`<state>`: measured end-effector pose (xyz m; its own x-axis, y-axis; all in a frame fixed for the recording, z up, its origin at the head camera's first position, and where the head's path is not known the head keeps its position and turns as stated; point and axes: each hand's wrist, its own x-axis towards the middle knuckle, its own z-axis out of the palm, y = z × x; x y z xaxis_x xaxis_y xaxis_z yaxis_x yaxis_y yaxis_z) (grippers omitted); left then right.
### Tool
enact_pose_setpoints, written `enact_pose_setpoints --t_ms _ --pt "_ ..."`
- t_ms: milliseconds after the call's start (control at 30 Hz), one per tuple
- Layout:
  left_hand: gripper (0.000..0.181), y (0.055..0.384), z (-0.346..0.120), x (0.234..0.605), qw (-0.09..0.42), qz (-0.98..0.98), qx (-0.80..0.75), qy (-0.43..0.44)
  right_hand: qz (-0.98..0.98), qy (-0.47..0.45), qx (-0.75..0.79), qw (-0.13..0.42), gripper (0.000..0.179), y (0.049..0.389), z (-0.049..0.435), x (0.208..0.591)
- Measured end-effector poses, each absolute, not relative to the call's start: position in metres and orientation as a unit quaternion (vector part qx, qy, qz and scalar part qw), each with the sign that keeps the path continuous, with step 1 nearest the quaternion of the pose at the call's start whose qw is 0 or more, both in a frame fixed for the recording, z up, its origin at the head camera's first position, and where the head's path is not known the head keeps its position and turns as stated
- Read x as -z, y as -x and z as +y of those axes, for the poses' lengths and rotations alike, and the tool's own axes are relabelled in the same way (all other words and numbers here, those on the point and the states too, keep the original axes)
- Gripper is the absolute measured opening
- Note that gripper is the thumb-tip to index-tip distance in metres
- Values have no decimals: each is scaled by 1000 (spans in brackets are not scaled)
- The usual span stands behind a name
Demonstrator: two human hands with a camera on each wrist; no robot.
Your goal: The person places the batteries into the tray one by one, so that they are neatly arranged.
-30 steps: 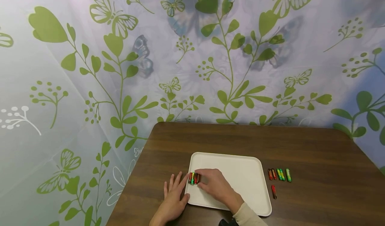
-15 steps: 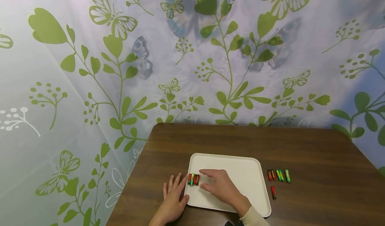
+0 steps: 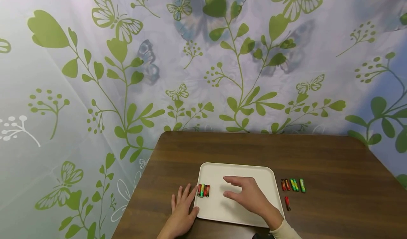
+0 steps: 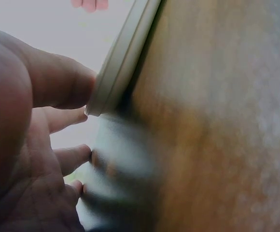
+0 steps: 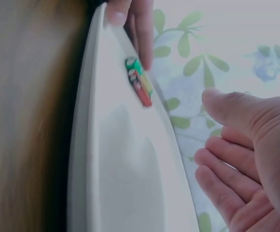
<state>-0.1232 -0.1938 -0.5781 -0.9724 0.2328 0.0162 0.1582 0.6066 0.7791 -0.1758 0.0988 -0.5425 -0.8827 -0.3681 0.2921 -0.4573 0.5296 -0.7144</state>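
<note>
Several small batteries [image 3: 203, 190], red ones and a green one, lie side by side along the left edge of a white tray [image 3: 236, 172]. My left hand [image 3: 183, 210] rests at that edge with fingers spread; in the left wrist view its thumb [image 4: 65, 82] touches the tray's rim. Over the tray's middle hovers my right hand [image 3: 251, 196], thumb and fingers apart and nothing between them. The right wrist view shows this hand [image 5: 241, 164] above the tray, away from the batteries [image 5: 139, 82].
On the wooden table [image 3: 330, 168], right of the tray, lie red batteries [image 3: 285, 185] and green batteries [image 3: 297, 185] in a row. One red battery [image 3: 287, 203] lies nearer. A curtain [image 3: 203, 55] with leaves and butterflies stands behind the table.
My right hand has drawn back from the batteries on the tray and moved right, its thumb and fingers spreading. The left hand stays at the tray's left edge.
</note>
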Motion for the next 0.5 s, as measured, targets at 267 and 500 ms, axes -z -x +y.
enact_pose_setpoints --t_ms 267,500 --pt "72 121 -193 567 61 891 -436 -109 -887 -262 -372 79 44 171 133 541" --pt "72 121 -192 565 71 894 -431 -105 -887 -270 -345 143 43 161 167 548"
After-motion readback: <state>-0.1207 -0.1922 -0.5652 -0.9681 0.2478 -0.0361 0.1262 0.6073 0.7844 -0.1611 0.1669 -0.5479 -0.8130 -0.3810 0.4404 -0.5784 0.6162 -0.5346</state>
